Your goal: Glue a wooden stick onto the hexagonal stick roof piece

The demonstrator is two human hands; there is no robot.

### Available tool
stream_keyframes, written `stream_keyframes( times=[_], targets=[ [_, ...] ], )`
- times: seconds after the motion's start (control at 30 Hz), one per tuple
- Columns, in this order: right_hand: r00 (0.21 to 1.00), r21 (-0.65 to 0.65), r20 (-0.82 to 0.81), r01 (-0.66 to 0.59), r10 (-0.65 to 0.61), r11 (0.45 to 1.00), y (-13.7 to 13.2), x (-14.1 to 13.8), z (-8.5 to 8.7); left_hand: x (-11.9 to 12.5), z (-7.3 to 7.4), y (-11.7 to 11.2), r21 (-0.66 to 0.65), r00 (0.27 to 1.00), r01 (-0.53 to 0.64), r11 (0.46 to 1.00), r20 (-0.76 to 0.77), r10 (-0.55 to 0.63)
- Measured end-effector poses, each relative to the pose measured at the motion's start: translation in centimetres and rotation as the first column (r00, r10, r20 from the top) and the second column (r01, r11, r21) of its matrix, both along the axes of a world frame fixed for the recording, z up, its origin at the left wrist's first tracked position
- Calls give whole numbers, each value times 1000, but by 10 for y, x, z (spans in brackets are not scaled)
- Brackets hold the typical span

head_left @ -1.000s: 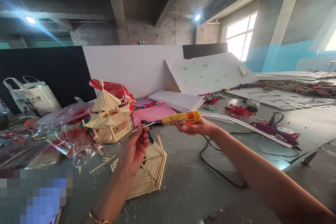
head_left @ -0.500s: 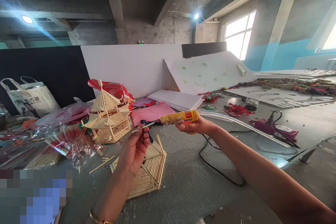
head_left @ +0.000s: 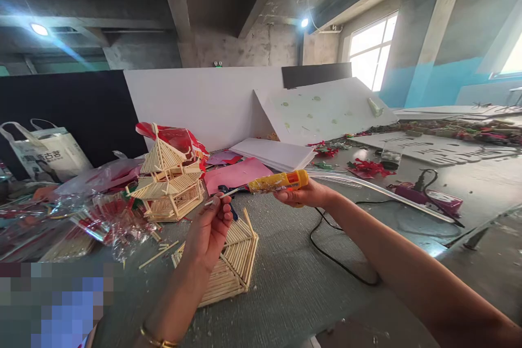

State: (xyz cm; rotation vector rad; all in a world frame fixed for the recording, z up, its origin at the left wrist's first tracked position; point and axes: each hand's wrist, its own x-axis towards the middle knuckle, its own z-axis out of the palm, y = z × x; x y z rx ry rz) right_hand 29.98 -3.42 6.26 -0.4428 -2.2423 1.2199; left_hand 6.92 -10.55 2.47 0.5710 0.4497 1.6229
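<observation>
My left hand [head_left: 209, 231] pinches a thin wooden stick [head_left: 223, 195] between thumb and fingers, raised above the table. My right hand [head_left: 306, 195] grips a yellow glue gun [head_left: 279, 181], held level, its dark nozzle pointing left at the tip of the stick. Below my left hand lies a roof-shaped panel of glued sticks [head_left: 232, 262]. A finished stick pagoda [head_left: 168, 182] stands behind and to the left of it.
Clear packets of red-tipped sticks [head_left: 101, 220] and loose sticks lie at left. Pink paper [head_left: 236, 173], white sheets [head_left: 274, 155] and a red bag sit behind. The gun's black cord [head_left: 330, 258] loops on the grey table; a pink power strip [head_left: 428, 196] lies at right.
Hands, stick and glue gun keep almost the same pose; only the camera view drifts slightly.
</observation>
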Motion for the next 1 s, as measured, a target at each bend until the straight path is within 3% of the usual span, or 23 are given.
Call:
stream_keyframes(
  times=[1.0],
  targets=[
    [999,-27,-51,-2,1,1000,-3,-1,-1,2,2,-1,-41,999,16,999,49,-14]
  ],
)
